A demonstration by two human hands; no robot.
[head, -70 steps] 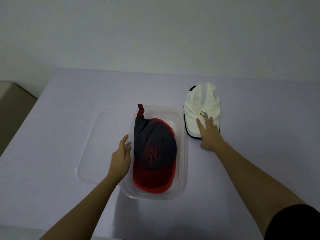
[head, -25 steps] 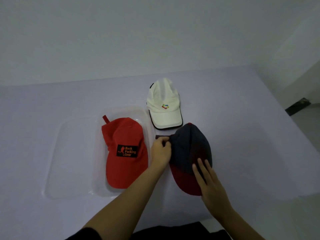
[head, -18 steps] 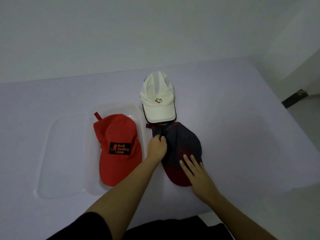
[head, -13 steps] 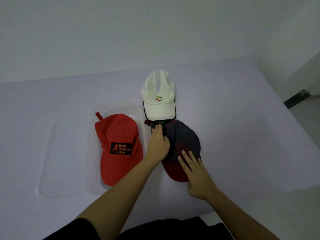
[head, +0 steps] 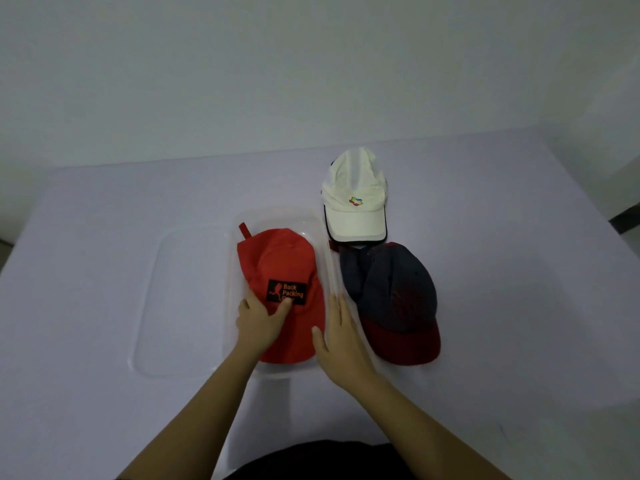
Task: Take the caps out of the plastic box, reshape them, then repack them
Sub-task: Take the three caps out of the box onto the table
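Red cap point(head: 282, 292) lay in plastic box point(head: 277, 216), long axis running away from person, brim nearest; left hand point(head: 258, 322) pinched its crown; right hand point(head: 341, 344), open, flanked brim.

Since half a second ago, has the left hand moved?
Yes. The left hand has gone from the dark cap leftward into the plastic box, onto the red cap.
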